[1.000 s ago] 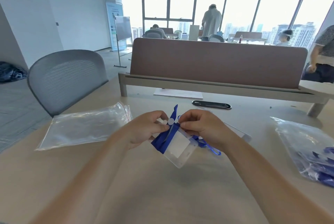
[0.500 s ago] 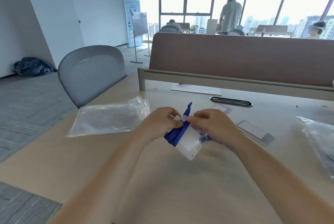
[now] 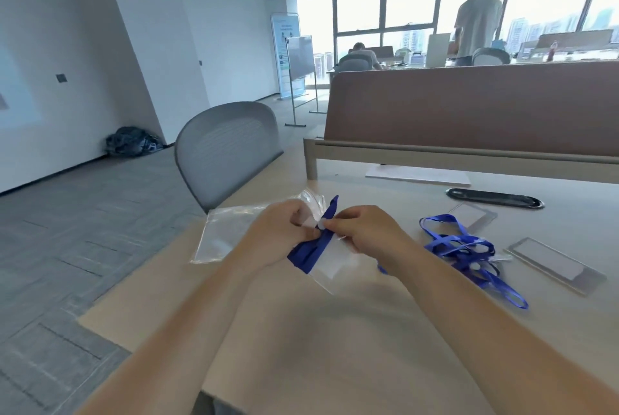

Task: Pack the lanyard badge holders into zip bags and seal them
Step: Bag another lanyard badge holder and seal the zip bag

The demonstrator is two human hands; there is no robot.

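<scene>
**Badge holder in both hands, bags just to the left**

I see both hands close together over the bench [image 3: 335, 331]. The left hand [image 3: 281, 237] and the right hand [image 3: 368, 230] each have their fingers curled. They pinch the top end of one badge holder [image 3: 331, 262], right by its small white clip. The blue strap [image 3: 310, 250] is folded into a bundle and lies along the left side of the clear sleeve. The holder's long side runs on a slant: the top end points away from me and the bottom end points back at me. I cannot tell if its low corner touches the bench.

The pile of zip bags [image 3: 224, 234] lies flat on the bench, to the left of the holder and just behind the left hand. So the left hand is the nearer one. I think that hand should let go and pick up a bag while the right hand holds the holder. Then a narrow end of the holder must face the bag's mouth. I cannot see which edge that is.

To the right lie loose straps [image 3: 465, 247] and a spare holder [image 3: 556, 265], not packed yet.
</scene>
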